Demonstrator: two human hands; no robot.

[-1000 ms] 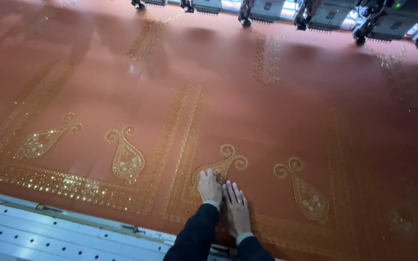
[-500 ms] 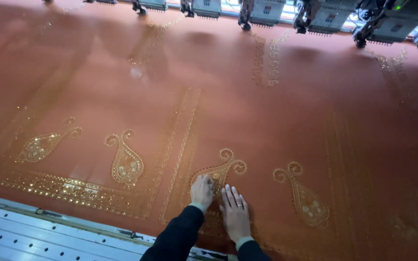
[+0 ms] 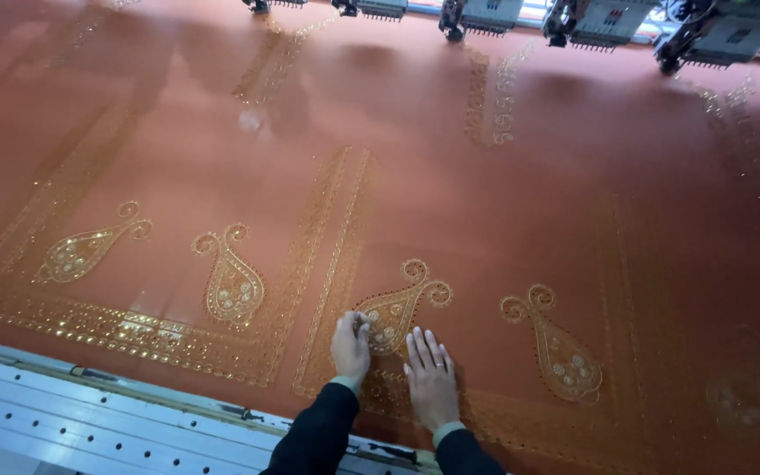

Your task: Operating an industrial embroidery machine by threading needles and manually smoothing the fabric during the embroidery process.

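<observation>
A wide rust-red fabric (image 3: 450, 202) with gold embroidered borders and paisley motifs lies stretched flat. My left hand (image 3: 350, 346) rests on it with the fingers curled, the fingertips touching the lower edge of a gold paisley motif (image 3: 398, 308). My right hand (image 3: 430, 376) lies flat beside it, fingers spread and pressed on the cloth just below and right of the same motif. Both arms wear dark sleeves. Neither hand holds anything.
A row of embroidery machine heads (image 3: 573, 19) runs along the far edge. A grey metal frame rail (image 3: 90, 422) with holes borders the near side. Other paisleys: (image 3: 230, 286), (image 3: 81, 251), (image 3: 560, 347).
The view has shifted slightly, so the cloth pattern sits further right. Both hands stay on the same paisley; the left fingers have curled in at its edge.
</observation>
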